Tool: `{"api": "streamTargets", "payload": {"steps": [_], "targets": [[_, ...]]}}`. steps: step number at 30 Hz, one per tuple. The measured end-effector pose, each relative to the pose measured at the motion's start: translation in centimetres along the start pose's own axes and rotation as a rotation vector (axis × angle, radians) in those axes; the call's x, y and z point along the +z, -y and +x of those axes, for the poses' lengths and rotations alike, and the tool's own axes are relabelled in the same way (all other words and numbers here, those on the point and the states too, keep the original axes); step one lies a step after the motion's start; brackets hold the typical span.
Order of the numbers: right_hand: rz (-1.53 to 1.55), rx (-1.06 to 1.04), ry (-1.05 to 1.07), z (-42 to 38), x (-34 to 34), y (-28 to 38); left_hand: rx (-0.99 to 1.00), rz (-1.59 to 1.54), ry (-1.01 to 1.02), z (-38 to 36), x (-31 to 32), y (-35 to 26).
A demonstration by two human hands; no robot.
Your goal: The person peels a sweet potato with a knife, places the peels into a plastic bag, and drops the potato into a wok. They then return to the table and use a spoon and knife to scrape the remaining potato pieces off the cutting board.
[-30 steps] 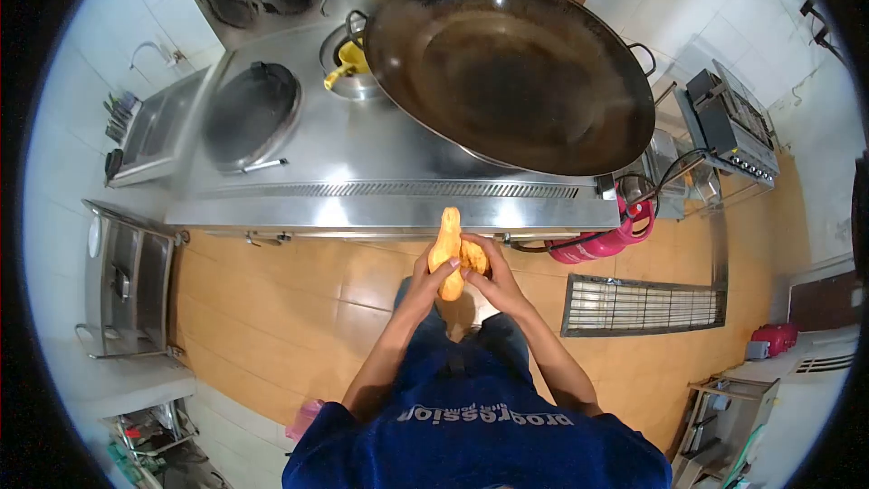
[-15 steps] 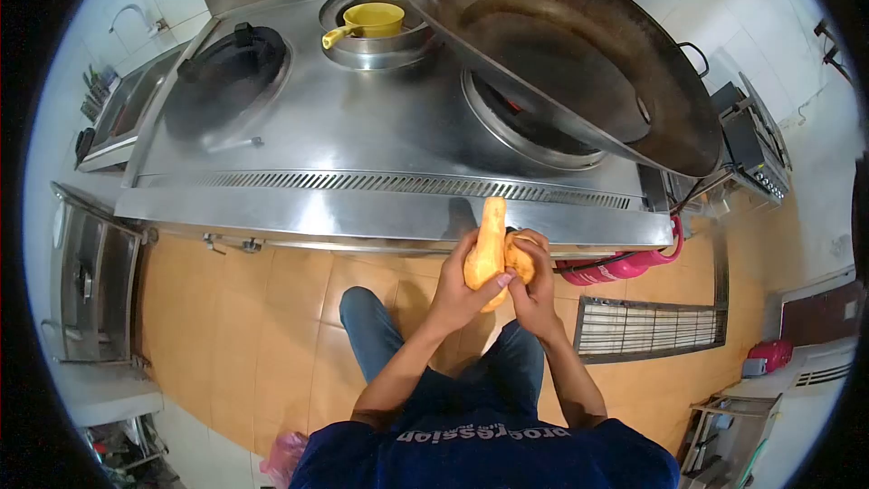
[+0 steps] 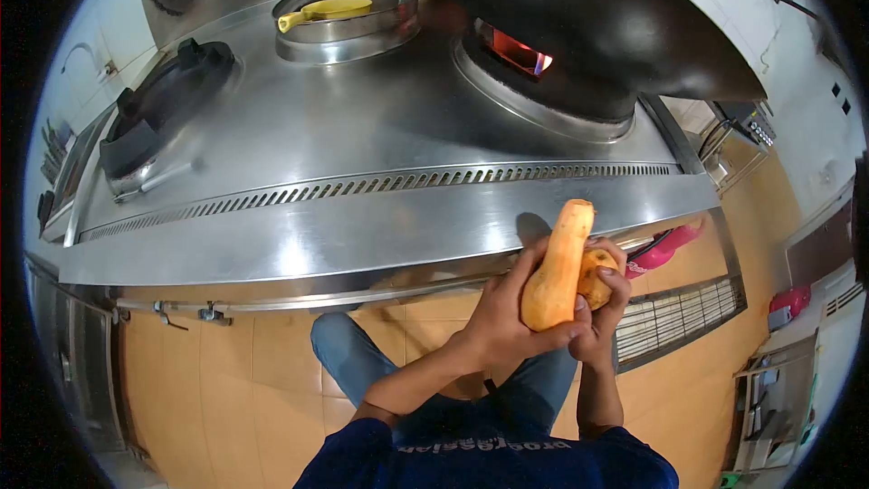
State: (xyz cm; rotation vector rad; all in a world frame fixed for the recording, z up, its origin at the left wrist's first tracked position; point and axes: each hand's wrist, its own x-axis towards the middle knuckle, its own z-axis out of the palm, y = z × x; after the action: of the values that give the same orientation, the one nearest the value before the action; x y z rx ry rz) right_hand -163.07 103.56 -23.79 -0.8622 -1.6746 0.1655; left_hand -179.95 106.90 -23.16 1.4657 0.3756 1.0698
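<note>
My left hand (image 3: 507, 312) is wrapped round a long orange peeled squash (image 3: 559, 267), which points up and slightly right. Beside it, my right hand (image 3: 605, 321) holds a second, rounder orange squash piece (image 3: 596, 277), its fingers curled over the right side. The two pieces touch or nearly touch. Both hands are close together in front of the steel stove's front edge (image 3: 389, 226), above my lap.
A large dark wok (image 3: 625, 27) stands over the right burner, with flame (image 3: 520, 52) showing beneath. At the back is a steel pan (image 3: 348, 32) holding a yellow ladle (image 3: 337, 9). A black burner (image 3: 163, 100) is at left. Pink cylinder (image 3: 665, 249) and floor grate (image 3: 679, 321) lie right.
The view has shifted lower and closer to the stove. My hands and both squash pieces appear farther right and larger. Flame under the wok is now plainly visible.
</note>
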Motion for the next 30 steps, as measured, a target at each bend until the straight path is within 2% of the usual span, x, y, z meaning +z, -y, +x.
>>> {"api": "streamTargets", "payload": {"steps": [1, 3, 9, 27, 30], "targets": [[-0.008, -0.009, -0.008, -0.5, 0.4, -0.3, 0.068, 0.011, 0.021, -0.2, -0.2, 1.0], [0.023, -0.001, -0.085, -1.2, 1.0, -0.9, 0.075, -0.004, 0.041, -0.6, -0.3, 1.2], [0.003, -0.035, -0.09, -1.3, 1.8, -0.9, 0.164, -0.075, 0.092, -1.0, -0.8, 2.2], [-0.001, -0.078, -0.022, -1.8, 1.0, -1.6, 0.246, 0.006, -0.014, -1.4, -0.1, 3.7], [0.011, -0.11, 0.041, -0.8, -0.1, -1.7, 0.276, 0.174, -0.079, -1.5, 0.3, 2.6]]}}
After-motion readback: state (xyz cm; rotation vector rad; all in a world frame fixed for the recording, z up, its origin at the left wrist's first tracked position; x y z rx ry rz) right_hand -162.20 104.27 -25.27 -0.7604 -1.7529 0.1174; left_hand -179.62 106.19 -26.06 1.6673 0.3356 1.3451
